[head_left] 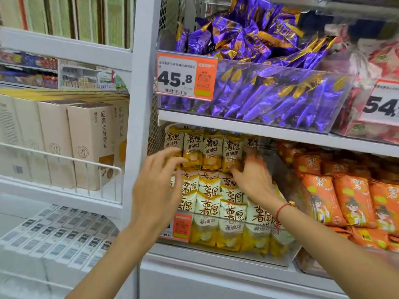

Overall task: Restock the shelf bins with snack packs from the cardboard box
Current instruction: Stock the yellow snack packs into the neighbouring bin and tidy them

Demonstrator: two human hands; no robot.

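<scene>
Both forearms reach up to the clear shelf bin point(287, 258), packed with yellow snack packs point(232, 221), where the left hand point(158, 186) hovers with fingers spread and released at the bin's left edge, the right hand point(251, 175) lies blurred with straight fingers against the upright back row point(212, 152), and purple packs point(269, 93) fill the bin above.

Yellow snack packs point(212, 192): white-and-yellow, standing upright in rows, centre of frame.
Clear bin point(287, 258): full, lower centre, on white shelf.
</scene>
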